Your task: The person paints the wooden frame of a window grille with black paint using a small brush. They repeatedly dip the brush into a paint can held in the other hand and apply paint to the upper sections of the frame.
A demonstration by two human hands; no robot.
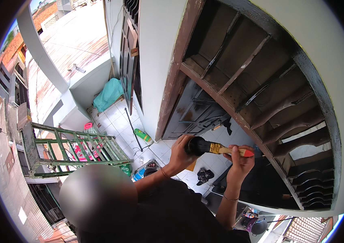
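Observation:
My left hand (181, 156) is wrapped round a small dark cup (195, 146). Between the fingers of my right hand (240, 164) is a paintbrush (225, 150) with a wooden handle, a red tip and a yellow band. Its dark bristles point left and meet the cup's mouth; whether they dip inside I cannot tell. Beyond both hands rises an arched wooden window grille (243, 65), its slats partly dark and partly worn. Under its brown frame stands a dark panelled door (192, 109).
A green, paint-spotted ladder (75, 148) stands at the left. Below on the white tiles (117, 119) are a teal cloth cover (108, 94), a green and yellow bottle (142, 135), a thin black rod (133, 128) and a crumpled black bag (204, 176). Containers (251, 222) sit at the lower right.

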